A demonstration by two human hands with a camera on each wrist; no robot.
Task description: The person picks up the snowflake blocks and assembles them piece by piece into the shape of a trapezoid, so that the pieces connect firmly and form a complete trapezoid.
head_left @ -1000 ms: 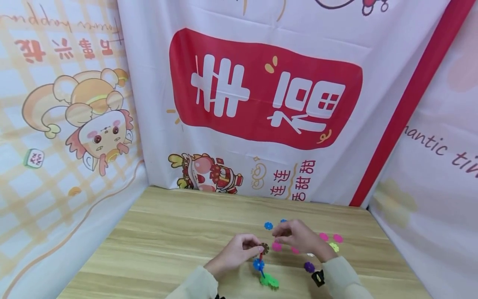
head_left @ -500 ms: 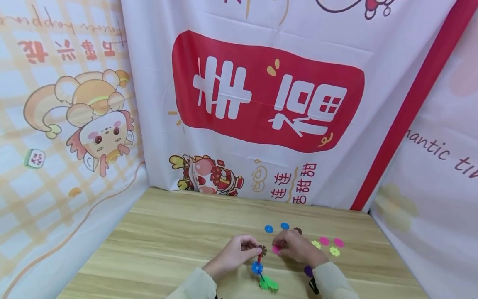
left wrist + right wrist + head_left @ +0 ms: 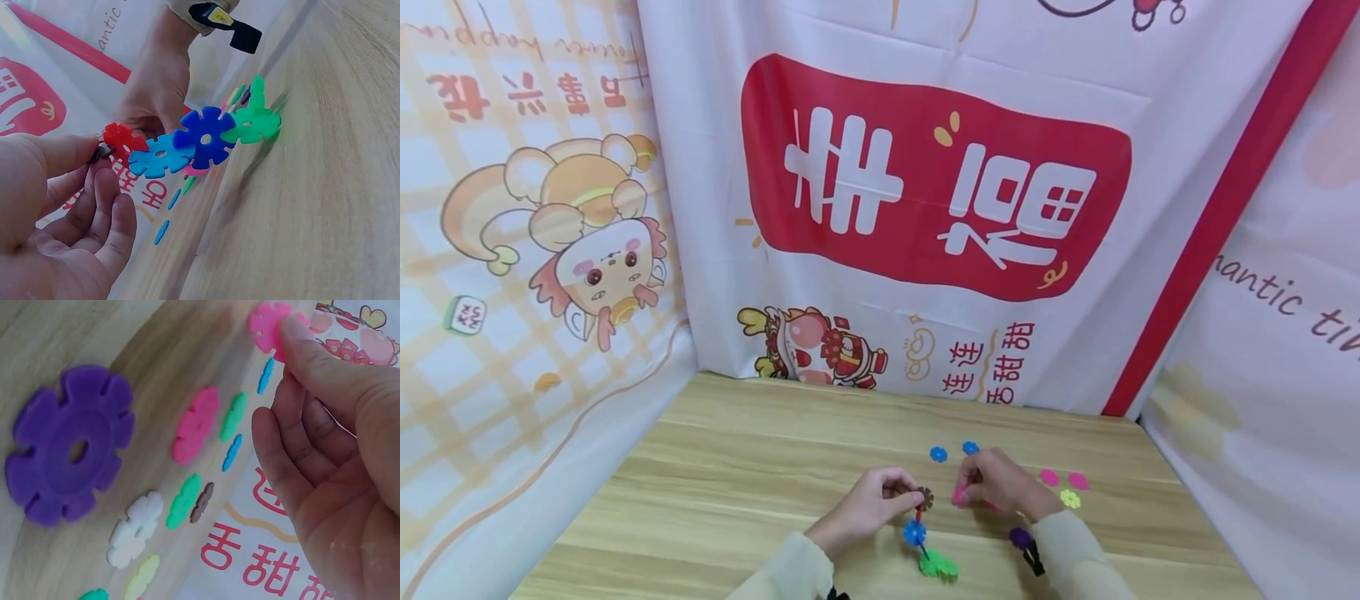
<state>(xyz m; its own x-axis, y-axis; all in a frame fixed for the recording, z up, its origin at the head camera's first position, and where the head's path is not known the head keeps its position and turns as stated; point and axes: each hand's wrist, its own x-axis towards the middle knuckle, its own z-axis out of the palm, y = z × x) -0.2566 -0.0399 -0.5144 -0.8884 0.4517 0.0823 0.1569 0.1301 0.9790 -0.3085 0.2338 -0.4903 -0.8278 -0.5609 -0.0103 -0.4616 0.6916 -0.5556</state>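
Note:
My left hand (image 3: 867,507) pinches a brown notched plastic disc (image 3: 927,498) between thumb and fingers. It is the end piece of a chain of interlocking snowflake discs: a red disc (image 3: 125,140), a light blue disc (image 3: 159,156), a dark blue disc (image 3: 205,138) and green discs (image 3: 253,125) follow in line. The green end hangs low, close to the table. To the right, my right hand (image 3: 1003,485) holds a pink disc (image 3: 269,328) by its edge between thumb and forefinger, apart from the chain. Its other fingers are loosely curled.
Loose discs lie on the wooden table (image 3: 737,475): a purple disc (image 3: 72,447) beside the right sleeve, a white disc (image 3: 135,529), a yellow disc (image 3: 1070,498), a blue disc (image 3: 938,454) farther back, and several others. Printed cloth walls (image 3: 700,208) surround the table.
The right hand has come down to the table, taken hold of a pink disc and lifted it slightly. The left hand keeps its pinch on the brown disc, almost unmoved.

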